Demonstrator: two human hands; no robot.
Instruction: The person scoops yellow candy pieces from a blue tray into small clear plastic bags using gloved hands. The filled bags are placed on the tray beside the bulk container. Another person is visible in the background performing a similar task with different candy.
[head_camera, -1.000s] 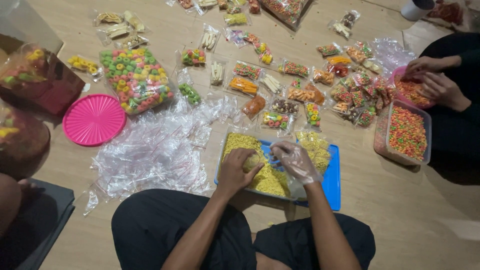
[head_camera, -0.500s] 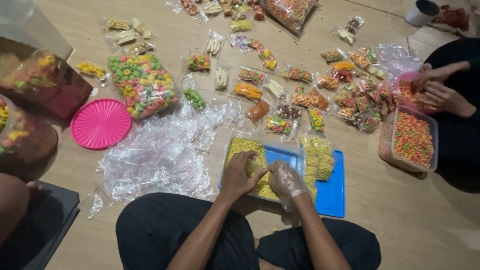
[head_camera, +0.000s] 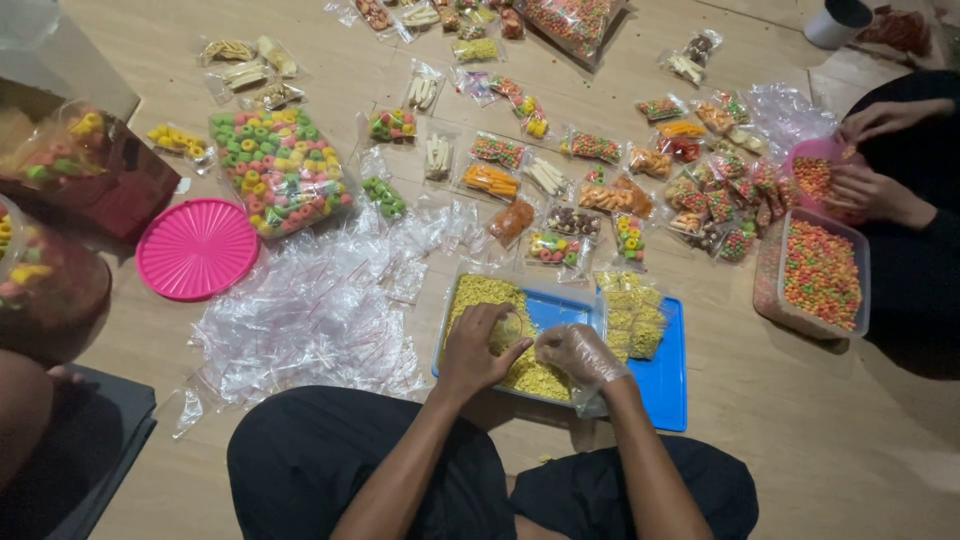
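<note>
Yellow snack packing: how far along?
Done: a stack of filled yellow packets sits on the blue tray. In hand: left hand holds a small bag at the loose yellow snack; gloved right hand beside it. Left: much loose snack and a heap of empty bags.

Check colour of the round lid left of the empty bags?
Bright pink round lid, ribbed, lying flat on the floor; head view.
</note>
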